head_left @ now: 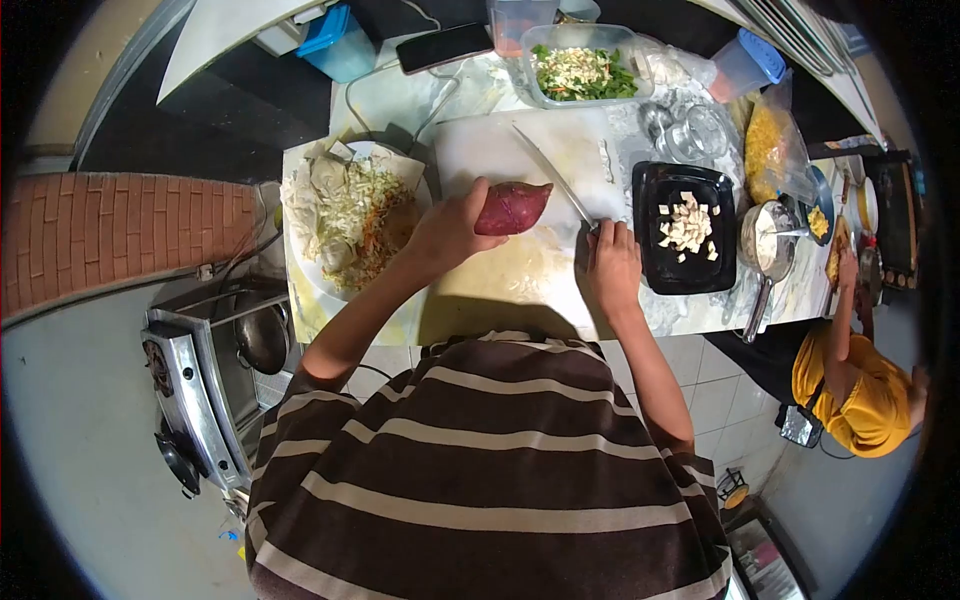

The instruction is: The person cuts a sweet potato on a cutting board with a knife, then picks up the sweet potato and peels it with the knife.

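Note:
My left hand is closed around one end of a purple-red sweet potato, held above the white cutting board. The pointed end of the sweet potato faces right. My right hand grips the handle of a knife, whose blade slants up and left over the board, apart from the sweet potato. Just right of that hand is a black square plate with small pale cubes in its middle. Fingers partly hide the knife's handle.
Shredded vegetables lie on a plate at left. Behind the board stand a clear container of chopped greens and a phone. A saucepan and a bag of yellow food are at right, near another person in a yellow shirt.

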The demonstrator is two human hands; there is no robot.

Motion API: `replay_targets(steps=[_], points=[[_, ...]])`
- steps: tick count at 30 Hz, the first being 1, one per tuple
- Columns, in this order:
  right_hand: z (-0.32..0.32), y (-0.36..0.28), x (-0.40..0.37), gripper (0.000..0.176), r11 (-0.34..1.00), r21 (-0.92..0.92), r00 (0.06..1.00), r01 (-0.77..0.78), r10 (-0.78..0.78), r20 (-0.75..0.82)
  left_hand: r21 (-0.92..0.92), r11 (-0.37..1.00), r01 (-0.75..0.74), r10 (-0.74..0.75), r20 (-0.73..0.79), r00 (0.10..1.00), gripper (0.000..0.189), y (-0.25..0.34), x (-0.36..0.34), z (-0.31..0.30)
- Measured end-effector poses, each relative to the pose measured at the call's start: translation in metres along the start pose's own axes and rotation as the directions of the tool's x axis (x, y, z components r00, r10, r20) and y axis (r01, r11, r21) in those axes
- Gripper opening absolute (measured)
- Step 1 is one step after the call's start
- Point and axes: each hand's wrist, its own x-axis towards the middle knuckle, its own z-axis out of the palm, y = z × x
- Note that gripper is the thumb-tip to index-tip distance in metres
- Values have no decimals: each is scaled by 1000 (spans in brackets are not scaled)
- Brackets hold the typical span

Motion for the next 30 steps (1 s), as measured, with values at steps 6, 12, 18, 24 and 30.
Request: replay_targets(steps=[6,12,18,24,30], points=[[-96,-40,22,58,688,693,933,217,-355,60,24,998,-56,55,50,997,68,10,-16,2],[-90,-51,41,44,673,707,807,-219,-283,519,-29,992,-123,125,71,990,73,51,-32,-12],[-96,-60,12,84,746,621,581,241,-623,523,-66,998,-16,43,418,907,60,57,-53,-2],[-105,-66,13,83,820,546,479,172,-554,681,-197,980,19,76,466,882,64,61,-57,-6],[-95,-61,-9,68,512,859,704,-29,-599,381,-521,763,383,85,667,740,45,63,-56,-29]])
